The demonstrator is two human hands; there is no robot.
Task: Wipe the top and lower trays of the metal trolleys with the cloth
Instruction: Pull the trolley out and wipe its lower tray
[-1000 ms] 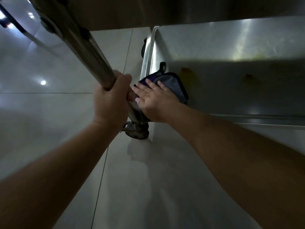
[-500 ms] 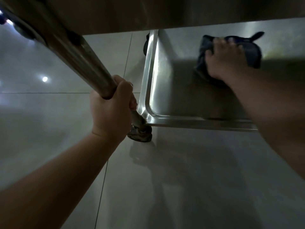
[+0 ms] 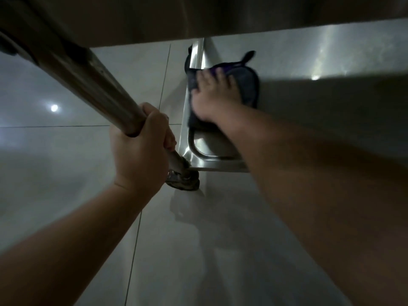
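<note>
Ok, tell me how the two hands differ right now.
The left hand is curled tight round the trolley leg; the right hand lies flat with straight, spread fingers on the cloth. The left hand is outside the lower tray, over the floor; the right hand reaches inside it, at its left edge. The left hand looks sharp, the right hand blurred. Both are bare.
</note>
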